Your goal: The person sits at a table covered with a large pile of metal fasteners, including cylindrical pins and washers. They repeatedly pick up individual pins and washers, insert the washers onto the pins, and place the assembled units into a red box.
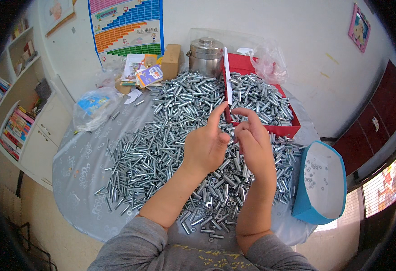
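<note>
My left hand [208,143] is held above the heap of metal bolts and sleeves [148,149]. Its index finger stretches up and away from the thumb, and the remaining fingers are hidden behind the palm. Close beside it, my right hand [254,143] has its index finger bent toward the left one and the others curled in. Whatever may lie between those curled fingers is too small or hidden to make out. Loose nuts and short sleeves [216,217] lie below my wrists, at the near edge of the heap.
Behind my hands, a red box [288,130] is filled with more bolts. A blue box [320,212] with scattered small rings stands at the table's right edge. At the back are a steel pot [206,56], a cardboard box [171,62] and booklets [149,76]; a plastic bag [96,108] lies left.
</note>
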A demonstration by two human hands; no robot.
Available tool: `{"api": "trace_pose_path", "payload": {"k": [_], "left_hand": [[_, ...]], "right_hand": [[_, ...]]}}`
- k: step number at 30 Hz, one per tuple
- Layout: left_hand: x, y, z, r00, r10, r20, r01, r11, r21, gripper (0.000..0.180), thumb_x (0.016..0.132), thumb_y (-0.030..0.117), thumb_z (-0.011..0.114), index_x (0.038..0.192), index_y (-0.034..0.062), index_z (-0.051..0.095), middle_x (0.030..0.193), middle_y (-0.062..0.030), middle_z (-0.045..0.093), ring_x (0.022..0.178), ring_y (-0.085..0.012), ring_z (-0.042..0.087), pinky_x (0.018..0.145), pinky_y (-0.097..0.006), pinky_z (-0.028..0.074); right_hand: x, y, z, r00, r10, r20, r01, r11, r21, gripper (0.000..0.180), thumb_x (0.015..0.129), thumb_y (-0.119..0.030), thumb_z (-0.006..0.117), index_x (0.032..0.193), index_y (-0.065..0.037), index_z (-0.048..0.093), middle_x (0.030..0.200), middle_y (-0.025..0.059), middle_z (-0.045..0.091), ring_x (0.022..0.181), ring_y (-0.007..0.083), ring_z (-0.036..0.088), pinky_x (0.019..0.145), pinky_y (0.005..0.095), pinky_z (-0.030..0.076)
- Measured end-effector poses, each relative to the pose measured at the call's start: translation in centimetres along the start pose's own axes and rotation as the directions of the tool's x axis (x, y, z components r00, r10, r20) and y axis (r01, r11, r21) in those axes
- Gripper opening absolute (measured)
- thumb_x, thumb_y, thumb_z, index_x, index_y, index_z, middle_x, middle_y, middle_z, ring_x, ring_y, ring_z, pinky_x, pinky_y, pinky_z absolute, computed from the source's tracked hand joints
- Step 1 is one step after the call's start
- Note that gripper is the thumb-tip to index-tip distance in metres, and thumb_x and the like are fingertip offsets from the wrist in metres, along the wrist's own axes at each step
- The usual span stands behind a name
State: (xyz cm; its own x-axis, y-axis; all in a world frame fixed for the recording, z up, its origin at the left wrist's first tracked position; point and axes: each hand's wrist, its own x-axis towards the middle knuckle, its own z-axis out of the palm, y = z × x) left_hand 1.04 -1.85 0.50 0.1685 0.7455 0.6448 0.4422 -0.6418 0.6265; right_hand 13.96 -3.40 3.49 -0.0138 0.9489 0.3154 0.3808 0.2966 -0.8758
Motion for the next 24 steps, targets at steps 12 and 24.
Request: {"api": "trace_pose_path", "payload": {"k": [12,24], "left_hand": [[0.3,0.1,-0.2,1.000,-0.015,-0.013,0.015,0.999,0.033,0.078,0.084,0.064,0.018,0.128,0.0008,0.032,0.052,-0.0054,0.051,0.047,-0.0271,0.053,0.043,-0.036,0.036],[0.1,-0.2,-0.5,0.998,-0.046,-0.041,0.050,0.991,0.121,0.077,0.083,0.064,0.018,0.127,0.0035,0.034,0.059,-0.0087,0.058,0.054,-0.0300,0.058,0.045,-0.037,0.041]], "right_hand": [[1.3,3.2,-0.3,0.912,-0.225,-0.344,0.063,0.903,-0.424,0.029,0.082,-0.021,0.048,0.101,0.000,0.054,0.085,0.0152,0.056,0.076,0.0275,0.056,0.069,0.0365,0.044],[0.6,1.3,0.1,0.998,-0.051,-0.033,0.052,0.998,0.023,0.017,0.082,-0.015,0.054,0.088,0.001,0.052,0.071,0.0104,0.055,0.066,0.0171,0.054,0.060,0.0296,0.041]]}}
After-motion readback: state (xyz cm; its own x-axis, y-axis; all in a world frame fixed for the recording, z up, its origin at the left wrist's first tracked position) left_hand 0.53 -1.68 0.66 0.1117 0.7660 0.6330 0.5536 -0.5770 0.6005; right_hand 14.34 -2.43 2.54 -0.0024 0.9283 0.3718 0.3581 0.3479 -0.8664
